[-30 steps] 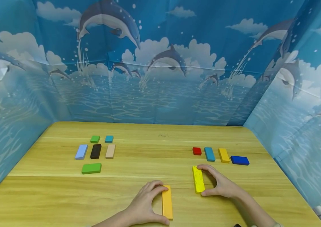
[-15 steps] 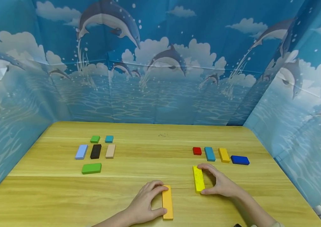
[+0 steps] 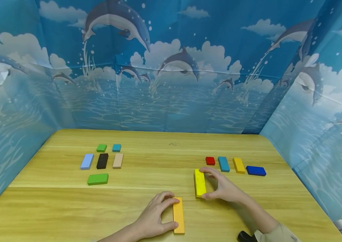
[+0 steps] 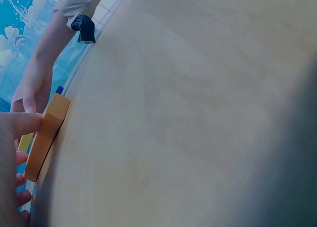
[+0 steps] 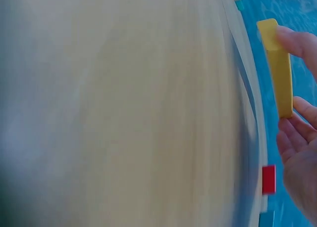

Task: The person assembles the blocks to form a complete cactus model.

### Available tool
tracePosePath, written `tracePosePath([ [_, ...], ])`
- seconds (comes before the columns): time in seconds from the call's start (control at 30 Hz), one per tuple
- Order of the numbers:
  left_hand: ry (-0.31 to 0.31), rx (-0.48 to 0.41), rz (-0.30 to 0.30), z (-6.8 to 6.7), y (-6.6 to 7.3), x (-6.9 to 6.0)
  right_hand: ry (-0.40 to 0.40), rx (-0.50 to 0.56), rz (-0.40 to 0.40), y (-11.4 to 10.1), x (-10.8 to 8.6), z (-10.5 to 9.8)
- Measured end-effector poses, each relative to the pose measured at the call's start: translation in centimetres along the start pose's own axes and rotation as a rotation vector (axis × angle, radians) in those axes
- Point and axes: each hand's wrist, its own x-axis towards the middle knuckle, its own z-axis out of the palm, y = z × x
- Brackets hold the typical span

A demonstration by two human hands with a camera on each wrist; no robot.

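Observation:
My left hand (image 3: 154, 216) pinches an orange block (image 3: 178, 216) near its two ends, the thumb at the near part and a finger at the far end. That block lies on the table, as the left wrist view also shows. Farther right and forward, my right hand (image 3: 226, 188) grips a bright yellow block (image 3: 200, 183) by its ends between thumb and fingers. In the right wrist view the yellow block (image 5: 280, 71) looks raised off the table. A gap separates the two blocks in the head view.
At the back right lie a red block (image 3: 210, 161), a blue block (image 3: 223, 164), a darker yellow block (image 3: 239, 165) and a dark blue block (image 3: 256, 170). Several blocks, among them a black block (image 3: 102, 161) and a green block (image 3: 97, 179), lie at the left. A dolphin curtain (image 3: 165, 111) surrounds the table.
My right hand has lifted the yellow block and moved it left and slightly away from me. The left thumb has shifted up a little onto the orange block, which stays in place.

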Motion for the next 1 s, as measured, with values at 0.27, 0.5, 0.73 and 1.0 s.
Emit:
tracePosePath([
  [0.27, -0.021, -0.013, -0.023, -0.2, 0.1, 0.1, -0.007, 0.029, -0.012, -1.5, 2.2, 1.2],
  [0.5, -0.019, -0.015, -0.024, -0.2, 0.0, 0.0, -0.028, 0.073, -0.029, -1.1, 3.8, 2.4],
  [0.73, -0.020, -0.010, -0.020, -0.2, 0.0, 0.0, -0.056, 0.094, -0.034, -1.2, 4.6, 3.5],
  [1.0, -0.019, -0.015, -0.022, -0.2, 0.0, 0.0, -0.077, 0.093, -0.065, -1.5, 5.0, 4.3],
])
